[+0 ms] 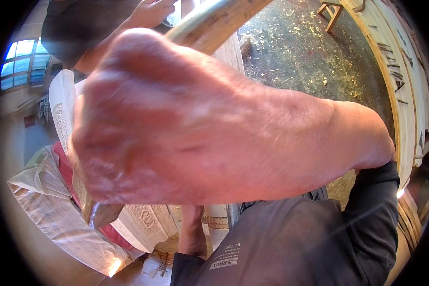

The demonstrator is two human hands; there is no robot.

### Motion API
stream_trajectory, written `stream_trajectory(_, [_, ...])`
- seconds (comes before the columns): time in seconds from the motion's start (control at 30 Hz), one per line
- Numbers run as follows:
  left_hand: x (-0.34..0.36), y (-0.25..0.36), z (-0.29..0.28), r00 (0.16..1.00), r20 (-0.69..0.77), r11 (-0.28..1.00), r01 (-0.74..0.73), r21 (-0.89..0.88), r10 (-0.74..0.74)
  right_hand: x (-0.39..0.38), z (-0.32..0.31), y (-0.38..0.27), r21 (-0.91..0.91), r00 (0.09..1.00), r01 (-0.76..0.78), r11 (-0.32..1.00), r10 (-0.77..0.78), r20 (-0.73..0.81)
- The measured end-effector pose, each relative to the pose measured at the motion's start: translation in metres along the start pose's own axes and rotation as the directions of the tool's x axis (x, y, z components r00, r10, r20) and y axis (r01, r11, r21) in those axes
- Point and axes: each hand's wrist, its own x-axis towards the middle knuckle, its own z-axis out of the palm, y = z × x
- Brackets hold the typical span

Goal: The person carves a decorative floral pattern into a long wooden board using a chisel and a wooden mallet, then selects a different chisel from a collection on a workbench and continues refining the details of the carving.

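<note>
Hand raised close to the camera, gripping a wooden handle

Knuckles and the back of the right hand filled most of the head view, so close that it blurred. Its fingers were curled shut around a pale, curved wooden handle, which ran from the fist up toward the top edge. Below the fist, at lower left, a dull grey metal tool head stuck out, just above a pale carved wooden panel with relief ornament. A dark sleeve covered the right forearm from the wrist down.

The left hand was mostly hidden under the right; only part of it showed, reaching down beside the carved panel, and whether it gripped anything could not be told.

Crumpled whitish plastic sheeting lay at the left, over a red cloth. At the top, another person's hand rested near the handle. Wood chips littered the dark workshop floor, and a long pale wooden board with dark marks curved along the right.
</note>
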Motion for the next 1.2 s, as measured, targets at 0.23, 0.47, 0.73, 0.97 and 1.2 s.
stream_trajectory(0.23, [0.003, 0.024, 0.018, 0.926, -0.037, 0.901, 0.373, 0.220, -0.375, 0.007, 0.003, -0.001, -0.008, 1.000, 0.028, 1.000, -0.028, 0.014])
stream_trajectory(0.47, [0.031, 0.082, 0.005, 0.914, -0.288, 0.940, 0.210, -0.268, -0.286, 0.014, 0.010, 0.003, -0.053, 0.999, 0.049, 0.997, -0.048, 0.006])
stream_trajectory(0.73, [0.044, 0.091, 0.005, 0.853, -0.278, 0.876, 0.341, -0.342, -0.441, 0.016, 0.009, 0.000, -0.106, 0.998, 0.064, 0.992, -0.061, 0.036])
stream_trajectory(0.97, [0.025, 0.065, 0.005, 0.944, -0.317, 0.974, 0.021, -0.224, -0.093, 0.022, 0.016, 0.005, -0.062, 0.997, 0.043, 0.997, -0.039, 0.066])
stream_trajectory(1.2, [0.025, 0.071, 0.013, 0.644, -0.381, 0.309, -0.227, -0.923, -0.663, -0.021, -0.008, 0.027, 0.048, 0.791, -0.581, 0.813, 0.549, 0.272])
